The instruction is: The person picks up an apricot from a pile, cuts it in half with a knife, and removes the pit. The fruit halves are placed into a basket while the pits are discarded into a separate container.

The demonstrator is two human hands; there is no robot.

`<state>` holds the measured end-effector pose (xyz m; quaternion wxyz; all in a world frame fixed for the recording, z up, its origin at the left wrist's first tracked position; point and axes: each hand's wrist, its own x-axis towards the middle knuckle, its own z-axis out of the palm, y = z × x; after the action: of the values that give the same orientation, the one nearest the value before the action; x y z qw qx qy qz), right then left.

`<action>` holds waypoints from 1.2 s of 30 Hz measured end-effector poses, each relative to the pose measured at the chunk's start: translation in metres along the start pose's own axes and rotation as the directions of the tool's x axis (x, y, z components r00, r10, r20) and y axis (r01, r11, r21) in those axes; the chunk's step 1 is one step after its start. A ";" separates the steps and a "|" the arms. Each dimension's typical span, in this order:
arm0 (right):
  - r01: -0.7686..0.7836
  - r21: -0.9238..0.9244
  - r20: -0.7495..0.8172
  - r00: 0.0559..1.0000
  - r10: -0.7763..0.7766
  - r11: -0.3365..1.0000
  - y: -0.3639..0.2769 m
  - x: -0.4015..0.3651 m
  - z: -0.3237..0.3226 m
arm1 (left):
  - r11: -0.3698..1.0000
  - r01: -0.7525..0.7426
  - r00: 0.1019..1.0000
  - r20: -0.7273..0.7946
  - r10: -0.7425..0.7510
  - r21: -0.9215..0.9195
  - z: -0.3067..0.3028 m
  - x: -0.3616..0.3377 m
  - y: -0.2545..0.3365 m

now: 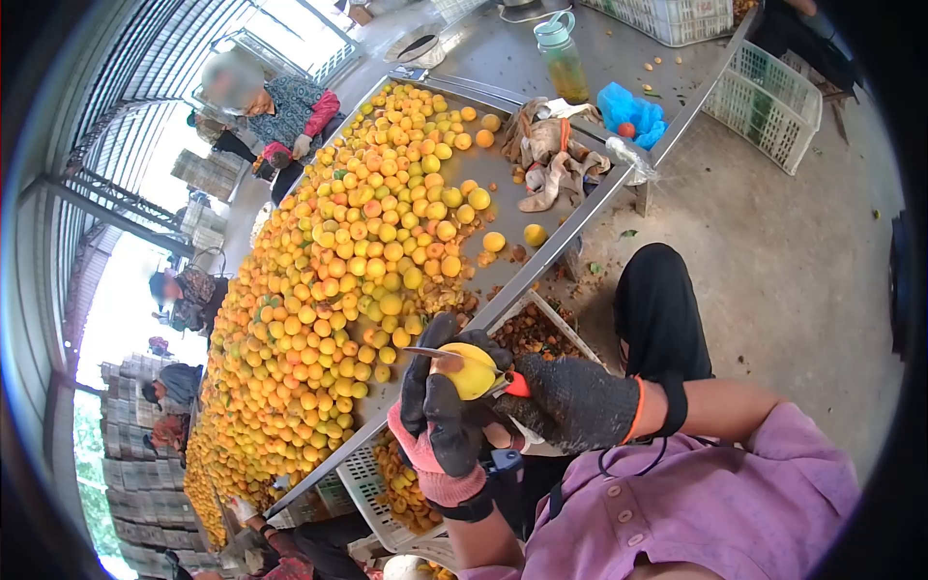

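Note:
Both my hands are gloved and close together over the near edge of a metal table. My left hand [444, 411], in a pink and dark grey glove, has its fingers wrapped round a yellow fruit [468, 373]. My right hand [584, 401], in a dark glove with an orange cuff, is closed on the red handle of a knife [517, 385]. The knife's blade lies against the fruit, and a pointed metal tip sticks out on its left side. Beyond my hands, a large heap of orange-yellow fruits [319, 251] covers much of the table.
The metal table edge [553, 249] runs diagonally. Crumpled gloves [553, 155], a blue plastic bag [631, 114] and a bottle [564, 68] stand or lie at the far end. Crates [372, 483] with fruit pieces are below. Several people are along the left side.

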<state>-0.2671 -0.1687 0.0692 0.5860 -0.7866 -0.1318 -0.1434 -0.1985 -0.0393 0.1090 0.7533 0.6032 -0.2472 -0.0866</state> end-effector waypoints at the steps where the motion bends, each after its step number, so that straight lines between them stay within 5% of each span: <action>1: 0.133 -0.100 0.038 0.991 -0.130 0.986 0.003 0.000 -0.004 | 0.993 0.015 0.999 0.034 -0.019 0.115 -0.004 0.003 0.002; 5: -0.013 0.015 0.291 0.957 0.008 1.000 0.002 0.010 -0.025 | 0.995 0.092 0.992 0.082 -0.093 0.023 -0.015 0.010 -0.007; 7: 0.117 -0.018 0.111 0.987 -0.115 0.993 -0.001 0.014 -0.015 | 0.812 0.012 0.994 0.092 0.052 -0.584 -0.001 0.007 -0.022; 8: 0.355 -0.100 -0.098 0.926 -0.364 0.930 0.003 0.018 -0.004 | 0.834 -0.103 0.995 -0.053 0.088 -0.543 0.017 -0.002 -0.021; 9: 0.354 -0.105 -0.101 0.926 -0.364 0.929 0.003 0.013 0.001 | 0.832 -0.101 0.995 -0.048 0.089 -0.545 0.025 -0.003 -0.018; 11: -0.006 0.047 0.029 1.000 0.005 0.999 -0.002 0.007 0.006 | 0.900 -0.082 0.977 -0.212 -0.011 -0.429 0.034 -0.004 -0.015; 13: 0.027 0.020 -0.002 1.000 -0.027 0.999 0.000 0.007 0.009 | 0.906 -0.075 0.975 -0.220 -0.021 -0.417 0.028 -0.005 -0.016; 15: 0.058 -0.006 -0.048 0.997 -0.059 0.998 0.000 0.009 0.006 | 0.852 -0.004 0.995 -0.089 -0.050 -0.524 0.012 -0.002 -0.016; 17: -0.010 0.113 0.160 0.987 -0.008 0.994 0.001 0.008 -0.014 | 0.856 0.029 0.993 -0.084 -0.084 -0.516 -0.001 0.000 -0.009; 18: 0.127 0.010 0.169 0.977 -0.127 0.992 0.004 0.010 -0.025 | 0.921 0.111 0.993 0.009 -0.117 -0.373 -0.013 0.003 -0.006; 19: 0.117 0.012 0.171 0.978 -0.117 0.993 0.005 0.012 -0.032 | 0.959 0.181 0.982 0.094 -0.164 -0.216 -0.023 0.005 -0.005; 21: 0.043 0.017 0.379 0.924 -0.046 0.999 0.008 0.015 -0.044 | 0.965 0.184 0.978 0.132 -0.161 -0.188 -0.028 0.009 -0.007; 25: 0.173 -0.154 0.301 0.946 -0.120 0.973 0.011 0.018 -0.053 | 0.951 0.230 0.958 0.219 -0.184 -0.208 -0.030 0.008 -0.021; 27: 0.109 -0.242 0.283 0.958 -0.038 0.964 0.008 0.015 -0.045 | 0.876 0.245 0.947 -0.092 -0.309 -0.416 -0.014 -0.008 -0.033; 29: 0.115 -0.402 0.178 0.983 -0.046 0.908 0.014 0.007 -0.035 | 0.941 0.212 0.948 -0.178 -0.263 -0.263 -0.011 -0.016 -0.035; 31: 0.170 -0.380 0.180 0.978 -0.107 0.909 0.018 0.006 -0.037 | 0.949 0.066 0.986 -0.168 -0.013 0.308 -0.009 -0.018 -0.027; 33: 0.240 -0.391 0.306 0.944 -0.121 0.888 0.015 0.014 -0.049 | 0.984 0.110 0.983 -0.161 -0.087 0.140 -0.015 -0.012 -0.023; 36: 0.327 -0.371 0.236 0.938 -0.252 0.869 0.015 0.019 -0.054 | 0.949 -0.056 0.997 -0.037 0.071 0.311 -0.020 -0.005 -0.025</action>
<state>-0.2472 -0.2242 0.0780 0.3676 -0.8715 -0.2684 -0.1824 -0.1890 -0.0264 0.0808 0.6575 0.7075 -0.2590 -0.0082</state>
